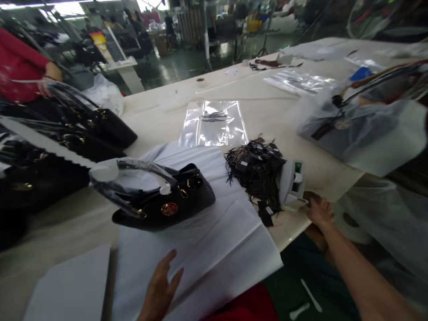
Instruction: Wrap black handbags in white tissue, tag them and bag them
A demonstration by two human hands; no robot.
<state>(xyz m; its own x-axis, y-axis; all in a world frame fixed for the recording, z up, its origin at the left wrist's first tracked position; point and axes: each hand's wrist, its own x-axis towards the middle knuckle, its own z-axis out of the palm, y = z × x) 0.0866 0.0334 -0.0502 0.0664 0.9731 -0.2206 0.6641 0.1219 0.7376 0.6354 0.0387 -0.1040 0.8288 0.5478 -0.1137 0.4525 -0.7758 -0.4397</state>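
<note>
The left hand lies flat with its fingers spread on a large sheet of white paper at the near edge of the worktop, holding nothing. The right hand reaches out to the worktop's right edge, fingertips touching a small white tagging tool that stands just beside a heap of black hang tags; whether the fingers have closed around the tool cannot be told. On the far part of the paper sits a black handbag, its handles wrapped in clear film and a round gold emblem on its front. The bag looks soft-sided yet fairly firm, moderately light, and its smooth surface and wrapped handles would probably be slippery; the arch of the handles or the body gripped from both sides seem the surest places to take hold. The paper is thin, creases easily and would slide under a flat palm. The tags are tiny, light and tangled by their strings, so one would likely have to be pinched out singly. Beyond the paper lies a clear plastic bag, flat. More black handbags are stacked at the left, and another bag already in a plastic cover rests at the right. A person in red stands at far left.
</note>
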